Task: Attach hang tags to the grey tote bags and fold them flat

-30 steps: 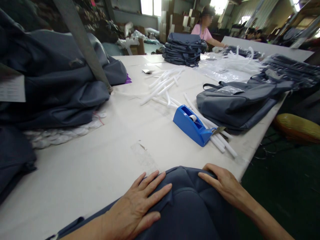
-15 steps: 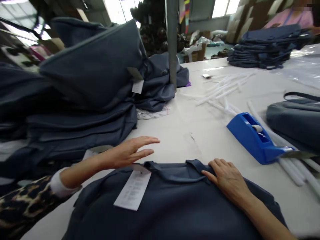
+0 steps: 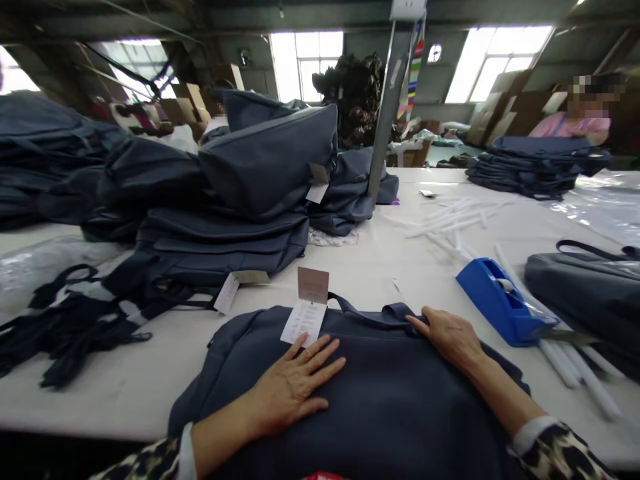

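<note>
While holding navy bag [image 3: 400, 393] at top in right grip [image 3: 453, 338], apparently pressing it flat with wide-spread left grip [image 3: 290, 387]; next, likely calls for sparing tag [image 3: 303, 321] just beyond.

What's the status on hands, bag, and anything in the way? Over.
Left hand spread flat on dark blue bag. Right hand at its top edge, beside the handle. Paper tag by left hand; blue tape dispenser beyond right hand, clear of it.
</note>
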### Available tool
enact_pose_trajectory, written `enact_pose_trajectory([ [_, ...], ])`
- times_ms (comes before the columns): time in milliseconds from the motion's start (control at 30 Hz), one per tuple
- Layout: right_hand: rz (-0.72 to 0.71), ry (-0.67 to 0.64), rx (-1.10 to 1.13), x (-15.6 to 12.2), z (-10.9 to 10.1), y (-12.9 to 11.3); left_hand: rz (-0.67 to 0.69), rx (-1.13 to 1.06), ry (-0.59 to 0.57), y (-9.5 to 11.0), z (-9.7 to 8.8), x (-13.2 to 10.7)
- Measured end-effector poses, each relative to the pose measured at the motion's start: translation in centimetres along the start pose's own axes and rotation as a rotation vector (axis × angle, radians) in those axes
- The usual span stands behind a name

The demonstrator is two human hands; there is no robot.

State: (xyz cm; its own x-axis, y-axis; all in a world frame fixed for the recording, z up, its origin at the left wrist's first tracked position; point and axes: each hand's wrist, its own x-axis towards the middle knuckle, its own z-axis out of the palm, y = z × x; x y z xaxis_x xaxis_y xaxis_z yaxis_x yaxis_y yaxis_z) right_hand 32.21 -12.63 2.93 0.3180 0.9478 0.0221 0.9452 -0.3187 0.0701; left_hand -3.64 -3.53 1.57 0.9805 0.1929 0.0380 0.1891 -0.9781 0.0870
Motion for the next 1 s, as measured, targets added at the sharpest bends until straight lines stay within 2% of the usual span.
enact_pose_trajectory([
  [67, 0.012, -0.002, -0.031, 1.4, -1.6, -0.1, -0.024, -0.050, -0.023, -1.1, 0.2, 0.6],
  [133, 0.006, -0.019, -0.039, 3.0, -2.2, -0.1, -0.059, -0.096, -0.045, -1.8, 0.3, 1.2],
  [267, -0.038, -0.107, -0.006, 5.4, -0.5, -0.5, -0.086, -0.174, -0.067, -2.5, 0.7, 2.5],
  [367, -0.067, -0.148, 0.009, 6.1, 0.4, -0.6, -0.074, -0.210, -0.074, -2.9, 1.1, 3.0],
  [433, -0.084, -0.123, 0.010, 6.0, -0.4, -0.4, -0.069, -0.222, -0.068, -3.2, 1.3, 3.0],
  [500, -0.112, -0.064, 0.019, 5.3, -2.2, -0.7, -0.073, -0.227, -0.052, -3.4, 1.6, 3.0],
  [567, -0.171, -0.008, 0.049, 4.1, -4.0, -2.0, -0.072, -0.227, -0.036, -3.5, 1.8, 3.0],
  [633, -0.297, 0.031, 0.124, 2.4, -4.6, -4.3, -0.060, -0.227, -0.032, -3.5, 2.0, 3.0],
  [733, -0.498, 0.072, 0.254, 0.0, -2.2, -8.7, -0.052, -0.234, -0.024, -3.3, 2.0, 3.0],
  [800, -0.525, 0.110, 0.255, -1.0, 0.7, -11.0, -0.047, -0.266, 0.005, -3.0, 1.7, 2.8],
  [833, -0.514, 0.131, 0.235, -1.2, 2.1, -11.7, -0.042, -0.305, 0.034, -3.0, 1.4, 2.7],
  [900, -0.501, 0.171, 0.206, -1.3, 4.2, -12.4, -0.118, -0.452, 0.199, -3.4, 0.6, 2.5],
  [1000, -0.507, 0.194, 0.204, -1.1, 5.2, -12.0, -0.420, -0.646, 0.579, -5.5, -0.8, 2.9],
])
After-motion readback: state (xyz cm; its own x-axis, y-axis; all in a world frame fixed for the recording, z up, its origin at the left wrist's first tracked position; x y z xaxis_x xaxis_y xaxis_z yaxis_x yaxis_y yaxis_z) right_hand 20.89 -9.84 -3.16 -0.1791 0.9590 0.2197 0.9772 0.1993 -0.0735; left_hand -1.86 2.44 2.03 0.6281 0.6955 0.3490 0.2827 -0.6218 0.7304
